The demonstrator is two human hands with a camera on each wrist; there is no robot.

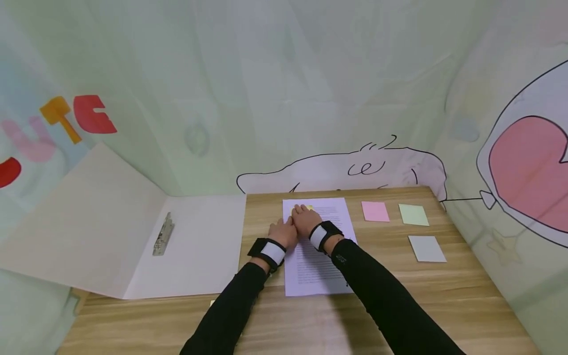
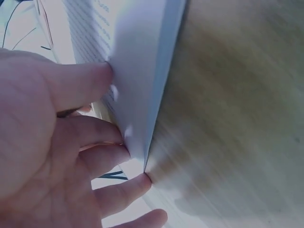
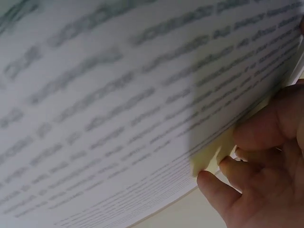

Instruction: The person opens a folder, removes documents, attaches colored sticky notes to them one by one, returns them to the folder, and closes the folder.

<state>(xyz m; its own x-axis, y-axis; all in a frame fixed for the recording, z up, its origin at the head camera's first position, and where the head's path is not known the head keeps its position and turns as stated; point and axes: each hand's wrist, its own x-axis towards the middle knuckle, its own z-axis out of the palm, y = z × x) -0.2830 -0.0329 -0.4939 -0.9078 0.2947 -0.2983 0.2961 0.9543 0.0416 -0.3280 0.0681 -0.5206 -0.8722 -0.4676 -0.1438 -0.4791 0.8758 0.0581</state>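
Note:
A stack of printed paper (image 1: 317, 271) lies on the wooden table in front of me. Near its top edge is a yellow sticky note (image 3: 204, 164), mostly covered by my right hand (image 1: 306, 221) in the head view. The right fingertips (image 3: 209, 178) press on the note, with the thumb beside them. My left hand (image 1: 284, 233) rests at the paper's left margin, close against the right hand. In the left wrist view its thumb (image 2: 97, 78) lies over the page and its spread fingers reach the paper's edge.
To the left an open white folder (image 1: 204, 241) with a metal clip (image 1: 164, 234) has its cover leaning up. Pink (image 1: 375, 211), green (image 1: 413, 215) and whitish (image 1: 427, 248) sticky notes lie to the right. A printed cloth wall (image 1: 310, 98) stands behind the table.

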